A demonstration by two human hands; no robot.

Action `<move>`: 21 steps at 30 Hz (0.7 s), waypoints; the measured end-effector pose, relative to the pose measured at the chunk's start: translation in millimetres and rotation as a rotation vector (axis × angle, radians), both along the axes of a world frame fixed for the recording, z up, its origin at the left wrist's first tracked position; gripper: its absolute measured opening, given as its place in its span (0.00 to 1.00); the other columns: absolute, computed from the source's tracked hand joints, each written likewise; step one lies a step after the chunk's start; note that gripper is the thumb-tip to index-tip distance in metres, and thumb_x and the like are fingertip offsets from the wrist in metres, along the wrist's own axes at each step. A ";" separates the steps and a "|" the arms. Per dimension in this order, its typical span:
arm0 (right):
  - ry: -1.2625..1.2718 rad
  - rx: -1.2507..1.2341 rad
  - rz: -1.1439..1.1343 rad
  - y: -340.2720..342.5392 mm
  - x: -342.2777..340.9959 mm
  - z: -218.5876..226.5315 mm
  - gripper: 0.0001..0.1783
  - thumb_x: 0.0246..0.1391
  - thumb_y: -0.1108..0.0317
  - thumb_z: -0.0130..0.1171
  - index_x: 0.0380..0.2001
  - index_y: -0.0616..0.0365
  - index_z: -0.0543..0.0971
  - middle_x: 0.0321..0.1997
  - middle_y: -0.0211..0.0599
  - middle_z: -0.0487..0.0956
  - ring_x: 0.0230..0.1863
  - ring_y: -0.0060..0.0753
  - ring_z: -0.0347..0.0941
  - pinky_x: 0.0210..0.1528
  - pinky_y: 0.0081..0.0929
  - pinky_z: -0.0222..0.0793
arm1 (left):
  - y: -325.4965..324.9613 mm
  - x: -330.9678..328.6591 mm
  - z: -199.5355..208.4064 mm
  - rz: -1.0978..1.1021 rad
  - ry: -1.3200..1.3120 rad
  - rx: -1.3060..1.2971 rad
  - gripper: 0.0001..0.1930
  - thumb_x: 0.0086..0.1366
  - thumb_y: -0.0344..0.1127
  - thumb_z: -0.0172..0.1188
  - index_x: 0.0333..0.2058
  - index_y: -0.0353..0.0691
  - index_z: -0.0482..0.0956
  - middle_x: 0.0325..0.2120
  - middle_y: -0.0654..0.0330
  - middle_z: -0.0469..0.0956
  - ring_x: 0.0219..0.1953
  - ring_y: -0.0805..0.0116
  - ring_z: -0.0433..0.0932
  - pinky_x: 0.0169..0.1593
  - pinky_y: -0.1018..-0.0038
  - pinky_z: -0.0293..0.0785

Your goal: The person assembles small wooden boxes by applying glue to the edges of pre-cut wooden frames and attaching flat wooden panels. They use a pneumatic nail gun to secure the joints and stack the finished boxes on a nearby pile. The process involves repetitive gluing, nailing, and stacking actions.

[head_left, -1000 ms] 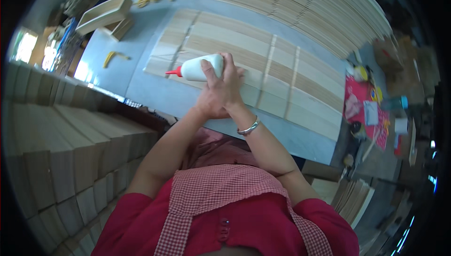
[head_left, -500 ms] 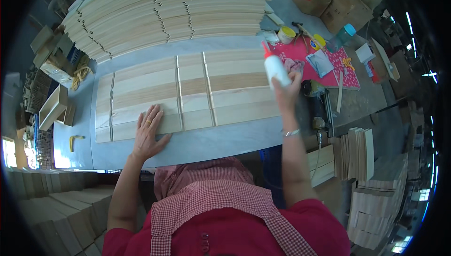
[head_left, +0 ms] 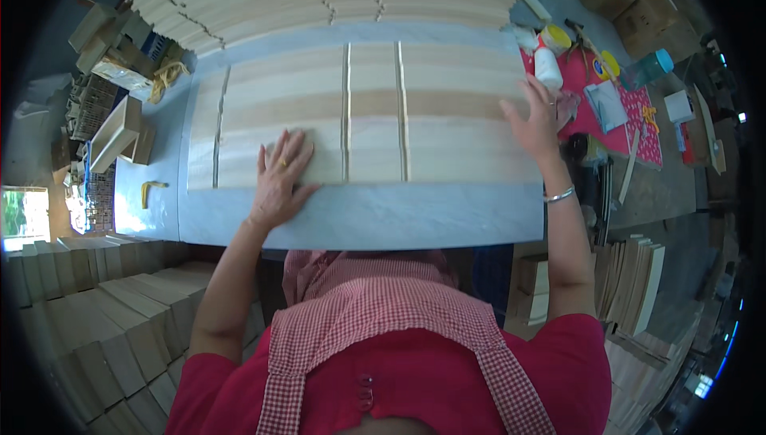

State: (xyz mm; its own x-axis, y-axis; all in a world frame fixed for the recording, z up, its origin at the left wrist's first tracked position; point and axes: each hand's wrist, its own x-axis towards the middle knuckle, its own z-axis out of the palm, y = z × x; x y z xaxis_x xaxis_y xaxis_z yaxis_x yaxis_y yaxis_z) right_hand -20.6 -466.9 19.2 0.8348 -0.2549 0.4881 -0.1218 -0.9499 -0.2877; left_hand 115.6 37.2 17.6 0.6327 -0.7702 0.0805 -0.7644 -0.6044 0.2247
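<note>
A pale wooden panel [head_left: 463, 148] with three narrow grooves across it lies flat on the grey-blue worktable [head_left: 415, 215]. My left hand [head_left: 281, 175] rests on its near part with the fingers spread, between the left and middle grooves. At the panel's right end is my right hand [head_left: 533, 120], fingers apart and holding nothing. Just beyond that hand, the white squeeze bottle [head_left: 547, 68] stands on the pink cloth [head_left: 574, 76]. A crumpled pink rag [head_left: 566, 106] lies beside my right fingers.
A tall stack of grooved panels [head_left: 271, 0] fills the far side. Tubs, a blue-capped bottle [head_left: 648, 68], a notepad [head_left: 606, 106] and a dark power tool [head_left: 586, 152] crowd the right. Wooden drawer boxes [head_left: 118, 136] stand at left; cut boards [head_left: 630, 279] are stacked lower right.
My right hand has set the squeeze bottle down on the pink cloth and let go, coming back to the panel's right end. My left hand stays on the panel; the whole view has shifted.
</note>
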 end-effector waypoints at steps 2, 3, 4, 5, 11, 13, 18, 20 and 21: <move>0.128 0.015 0.116 43.4 -22.5 12.0 0.36 0.56 0.52 0.66 0.63 0.59 0.72 0.70 0.52 0.66 0.69 0.60 0.62 0.69 0.52 0.58 | -12.1 15.2 -7.9 0.028 -0.011 -0.015 0.34 0.66 0.52 0.62 0.68 0.48 0.67 0.75 0.59 0.51 0.78 0.51 0.41 0.74 0.40 0.34; 0.174 -0.003 0.110 56.5 -32.6 10.9 0.35 0.57 0.53 0.66 0.63 0.59 0.71 0.71 0.51 0.65 0.70 0.60 0.61 0.69 0.52 0.57 | -19.9 24.3 -10.5 0.035 -0.027 -0.028 0.34 0.66 0.52 0.61 0.68 0.48 0.67 0.76 0.59 0.50 0.78 0.51 0.40 0.74 0.40 0.34; 0.210 -0.022 0.106 66.3 -39.3 11.3 0.35 0.57 0.53 0.66 0.64 0.60 0.71 0.72 0.51 0.64 0.71 0.60 0.59 0.70 0.52 0.56 | -28.2 32.0 -9.5 0.038 -0.033 -0.012 0.34 0.67 0.53 0.61 0.69 0.49 0.66 0.76 0.60 0.48 0.78 0.51 0.39 0.74 0.40 0.34; 0.247 -0.041 0.104 72.8 -43.7 10.6 0.35 0.57 0.54 0.65 0.64 0.60 0.71 0.73 0.50 0.63 0.72 0.61 0.58 0.70 0.52 0.55 | -35.1 37.1 -8.8 0.044 -0.038 0.005 0.34 0.67 0.53 0.60 0.69 0.49 0.65 0.76 0.61 0.47 0.78 0.51 0.39 0.74 0.40 0.35; 0.308 -0.178 0.065 84.8 -53.2 1.5 0.33 0.59 0.56 0.63 0.64 0.62 0.70 0.73 0.50 0.63 0.73 0.61 0.56 0.71 0.51 0.55 | -38.8 29.5 -6.0 0.038 -0.053 0.076 0.40 0.67 0.57 0.58 0.72 0.50 0.58 0.77 0.60 0.39 0.78 0.50 0.36 0.74 0.40 0.35; 0.323 -0.146 0.120 88.7 -59.7 2.8 0.31 0.58 0.58 0.63 0.62 0.61 0.72 0.72 0.50 0.65 0.72 0.59 0.58 0.71 0.51 0.55 | -31.5 14.6 3.7 0.040 -0.038 0.112 0.41 0.66 0.60 0.58 0.73 0.50 0.57 0.77 0.58 0.39 0.78 0.49 0.36 0.74 0.40 0.35; 0.331 -0.052 0.249 77.6 -72.3 11.2 0.27 0.51 0.68 0.67 0.55 0.60 0.74 0.59 0.48 0.74 0.62 0.54 0.68 0.65 0.47 0.61 | -7.8 -18.7 11.9 0.037 -0.066 0.172 0.44 0.64 0.63 0.59 0.73 0.50 0.57 0.76 0.55 0.43 0.78 0.47 0.37 0.74 0.39 0.38; 0.310 -0.001 0.314 83.3 -70.6 33.6 0.30 0.48 0.69 0.69 0.55 0.62 0.73 0.51 0.48 0.74 0.55 0.56 0.69 0.60 0.47 0.63 | 5.4 -16.2 20.5 0.049 -0.079 0.135 0.42 0.65 0.57 0.59 0.73 0.50 0.56 0.76 0.55 0.44 0.78 0.49 0.39 0.73 0.38 0.38; 0.318 -0.047 0.314 90.5 -70.7 45.9 0.27 0.48 0.70 0.69 0.52 0.62 0.74 0.48 0.48 0.74 0.54 0.55 0.70 0.58 0.46 0.64 | 13.4 -14.5 25.5 0.065 -0.093 0.094 0.40 0.66 0.53 0.59 0.73 0.50 0.56 0.76 0.56 0.45 0.78 0.50 0.40 0.73 0.38 0.39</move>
State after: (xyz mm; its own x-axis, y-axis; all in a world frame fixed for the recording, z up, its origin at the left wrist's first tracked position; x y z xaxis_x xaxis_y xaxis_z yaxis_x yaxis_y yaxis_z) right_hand -91.3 -376.3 65.1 0.9785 0.0510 0.1998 0.0990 -0.9662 -0.2382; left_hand 101.1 50.6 43.1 0.6747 -0.7347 0.0704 -0.7377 -0.6684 0.0950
